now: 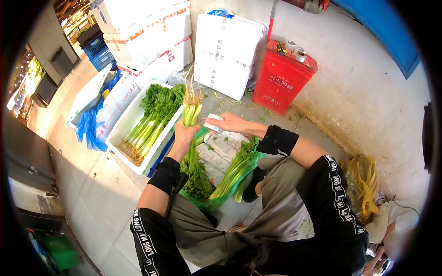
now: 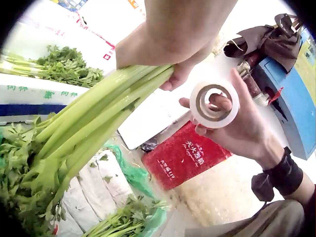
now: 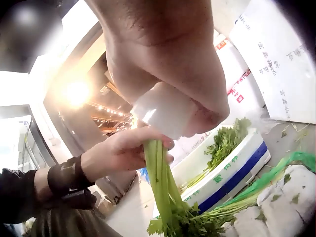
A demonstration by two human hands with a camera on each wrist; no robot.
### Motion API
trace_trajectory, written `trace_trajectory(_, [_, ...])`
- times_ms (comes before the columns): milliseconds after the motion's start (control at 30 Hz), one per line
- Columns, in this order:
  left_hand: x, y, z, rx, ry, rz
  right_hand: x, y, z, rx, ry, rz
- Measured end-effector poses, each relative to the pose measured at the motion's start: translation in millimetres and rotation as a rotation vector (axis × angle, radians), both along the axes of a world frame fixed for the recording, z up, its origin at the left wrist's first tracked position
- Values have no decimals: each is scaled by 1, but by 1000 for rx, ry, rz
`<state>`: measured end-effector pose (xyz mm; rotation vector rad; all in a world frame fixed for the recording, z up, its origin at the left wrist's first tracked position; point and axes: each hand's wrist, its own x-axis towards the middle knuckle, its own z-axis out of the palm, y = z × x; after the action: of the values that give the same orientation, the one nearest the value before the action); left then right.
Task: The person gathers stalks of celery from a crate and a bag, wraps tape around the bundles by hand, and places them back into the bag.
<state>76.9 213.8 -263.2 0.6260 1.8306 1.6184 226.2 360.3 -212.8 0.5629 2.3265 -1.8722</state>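
Note:
My left hand grips a bunch of celery round its stalks. The roots point up and away from me, and the leafy ends hang over the green plastic bag. Close by on the right, my right hand holds a roll of white tape. In the left wrist view, a finger of that hand pokes through the tape roll's core. The right wrist view has the tape roll just above the celery stalks, near the left fingers.
More celery lies in a white foam box at the left. The green bag holds white wrapped bundles and loose celery. A red fire extinguisher box with tape rolls on top stands by the wall, beside foam boxes.

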Motion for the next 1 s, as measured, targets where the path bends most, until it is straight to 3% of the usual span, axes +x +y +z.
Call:
trace_trajectory(133, [-5, 8, -19, 0, 140, 26, 5, -4, -1, 177, 139, 92])
trace_trajectory(200, [-4, 14, -24, -27, 213, 110, 8, -16, 3, 813, 478, 106])
trace_trajectory(267, [-3, 17, -29, -30, 222, 131, 13, -26, 21, 726, 352, 150])
trace_trajectory(367, [-1, 26, -34, -65, 302, 110, 16, -33, 37, 733, 336, 13])
trace_trajectory(433, [3, 30, -33, -80, 322, 57, 14, -20, 34, 1185, 613, 42])
trace_trajectory(500, [8, 36, -43, 25, 352, 2, 14, -18, 38, 1167, 643, 50])
trace_trajectory(600, [10, 47, -56, -29, 306, -85, 14, -21, 32, 1071, 631, 116])
trace_trajectory(667, [10, 54, -84, 19, 339, -128, 9, -20, 14, 870, 712, 30])
trace_trajectory(733, [15, 58, -114, 271, 301, -117, 4, -16, -1, 826, 760, 70])
trace_trajectory(767, [25, 51, -96, 429, 764, -127, 1, -14, -4, 785, 811, 112])
trace_trajectory(800, [22, 61, -118, 428, 757, -120, 2, -12, -4, 783, 805, 119])
trace_trajectory(867, [20, 83, -173, 509, 176, -303, 9, -12, -6, 659, 596, 148])
trace_trajectory(900, [31, 47, -85, 97, -6, -610, 10, -8, -6, 658, 589, 153])
trace_trajectory(933, [35, 47, -87, 95, -17, -608, 11, -6, -7, 665, 539, 161])
trace_trajectory(1000, [45, 44, -89, -334, 482, -751, 11, 3, -7, 659, 477, 171])
